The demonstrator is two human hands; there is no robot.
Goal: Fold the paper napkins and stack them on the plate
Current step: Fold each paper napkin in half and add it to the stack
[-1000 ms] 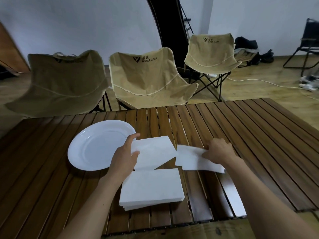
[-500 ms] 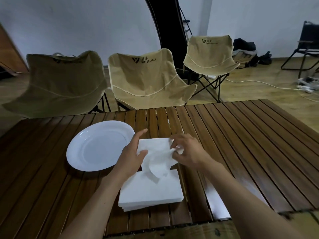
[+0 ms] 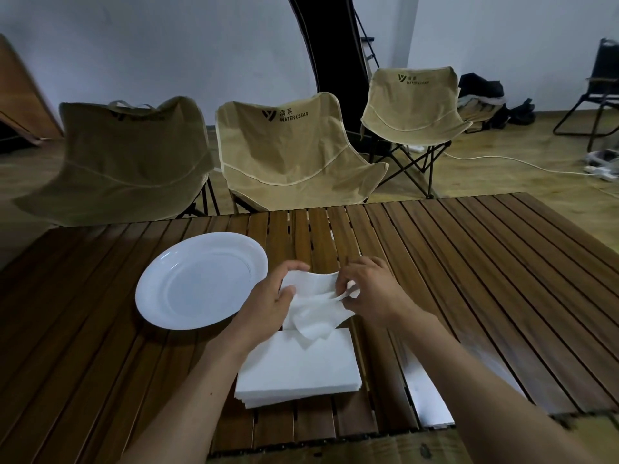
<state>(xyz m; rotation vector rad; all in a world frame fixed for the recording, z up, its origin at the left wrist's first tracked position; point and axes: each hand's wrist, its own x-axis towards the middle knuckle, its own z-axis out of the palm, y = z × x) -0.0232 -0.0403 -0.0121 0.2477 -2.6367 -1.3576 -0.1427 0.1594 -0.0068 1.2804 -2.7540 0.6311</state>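
Observation:
One white paper napkin (image 3: 315,304) is held just above the slatted wooden table (image 3: 469,269), bent and half folded, its loose lower corner hanging over the napkin stack. My left hand (image 3: 268,304) pinches its left edge and my right hand (image 3: 371,293) pinches its right edge. A stack of several flat white napkins (image 3: 301,370) lies on the table right below the hands. The white round plate (image 3: 201,279) sits empty to the left, its rim next to my left hand.
Three tan folding camp chairs (image 3: 288,155) stand behind the table's far edge. A cable and power strip (image 3: 599,169) lie on the floor at the right, with a black chair (image 3: 599,95) behind. The table's near edge (image 3: 335,447) runs under my forearms.
My right hand carried the napkin's right half leftward over the left half. Both hands now grip the bent napkin, lifted slightly off the table.

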